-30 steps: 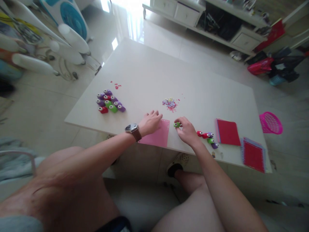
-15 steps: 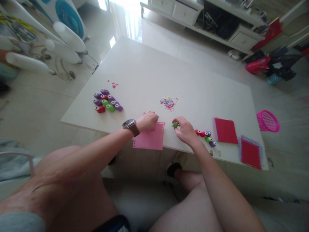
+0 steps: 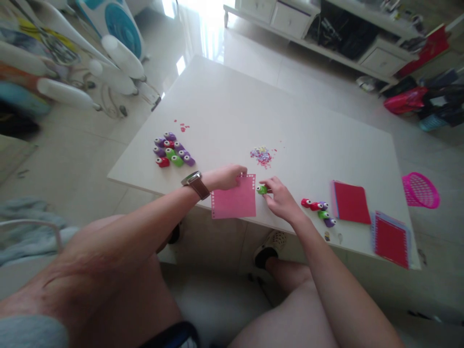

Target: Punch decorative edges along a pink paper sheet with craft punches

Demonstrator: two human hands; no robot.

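Note:
A pink sheet of paper (image 3: 234,200) with small punched holes along several edges overhangs the table's near edge. My left hand (image 3: 232,177), wearing a watch (image 3: 195,183) on the wrist, is closed on the sheet's far edge. In my right hand (image 3: 279,195) is a green craft punch (image 3: 261,190) with an eye-like button, gripped between thumb and fingers. The punch is close beside the sheet's right edge; whether they touch I cannot tell. A pile of tiny paper cut-outs (image 3: 261,156) lies beyond both hands.
More craft punches (image 3: 177,161) in purple, red and green stand at the left of the white table (image 3: 290,121). Another few punches (image 3: 324,214) sit right of my right hand. Two stacks of paper, one red-topped (image 3: 351,202) and one hole-edged (image 3: 391,239), lie at the right end.
The view has shifted slightly. My left hand has moved the pink sheet a little farther onto the table and turned it slightly. My right hand has brought the green punch left, nearer the sheet.

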